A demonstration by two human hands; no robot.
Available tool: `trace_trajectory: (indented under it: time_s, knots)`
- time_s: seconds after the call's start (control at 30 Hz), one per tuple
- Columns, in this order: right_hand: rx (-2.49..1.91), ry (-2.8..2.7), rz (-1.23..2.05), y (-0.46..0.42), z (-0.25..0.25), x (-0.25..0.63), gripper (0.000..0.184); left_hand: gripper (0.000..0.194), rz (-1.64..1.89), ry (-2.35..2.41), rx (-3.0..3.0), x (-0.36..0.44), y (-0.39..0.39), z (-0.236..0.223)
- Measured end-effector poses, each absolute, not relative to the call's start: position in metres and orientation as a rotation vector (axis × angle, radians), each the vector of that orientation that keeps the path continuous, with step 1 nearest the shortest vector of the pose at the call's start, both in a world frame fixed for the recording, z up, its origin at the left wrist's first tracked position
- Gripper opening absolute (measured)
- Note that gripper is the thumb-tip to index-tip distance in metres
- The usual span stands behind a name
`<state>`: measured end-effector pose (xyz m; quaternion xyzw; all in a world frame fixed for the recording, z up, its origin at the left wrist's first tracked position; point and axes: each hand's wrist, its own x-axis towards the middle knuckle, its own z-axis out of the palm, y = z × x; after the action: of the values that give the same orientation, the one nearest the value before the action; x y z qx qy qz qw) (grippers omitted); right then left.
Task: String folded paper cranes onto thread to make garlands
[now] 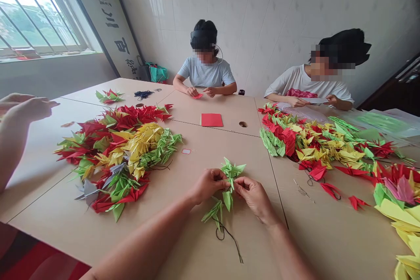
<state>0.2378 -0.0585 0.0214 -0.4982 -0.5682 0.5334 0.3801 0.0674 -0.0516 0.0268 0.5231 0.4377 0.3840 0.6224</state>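
Both my hands meet at a short string of green folded paper cranes (232,170) over the near middle of the table. My left hand (213,186) pinches it from the left, fingers closed. From the right, my right hand (252,192) grips the same string between thumb and fingers. Below my hands hang or lie more green cranes (213,212) of this string; their exact contact with the table is hard to tell. A dark thread (231,235) trails from them toward me, with a loop in it. Where my fingertips close, the thread is hidden.
A heap of red, yellow and green cranes (141,140) lies left, another (305,133) right. Red paper squares (211,120) lie ahead, beside a table hole (243,124). A needle-like metal piece (304,191) is to the right. Two people sit opposite; another person's hands (28,107) enter from the left.
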Motion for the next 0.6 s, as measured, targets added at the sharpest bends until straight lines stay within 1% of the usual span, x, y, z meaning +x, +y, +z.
trace_trajectory:
  time_s: [0.27,0.6]
  knots:
    - [-1.213,-1.42,1.482,-0.0586,0.0194,0.2383,0.034,0.035,0.81,0.978,1.127,0.065,-0.0523,0.0274]
    - [-1.218,-1.538,1.381,-0.0598,0.0212,0.2392,0.034,0.034,0.765,1.005,1.227,0.0658,-0.0554,0.0306]
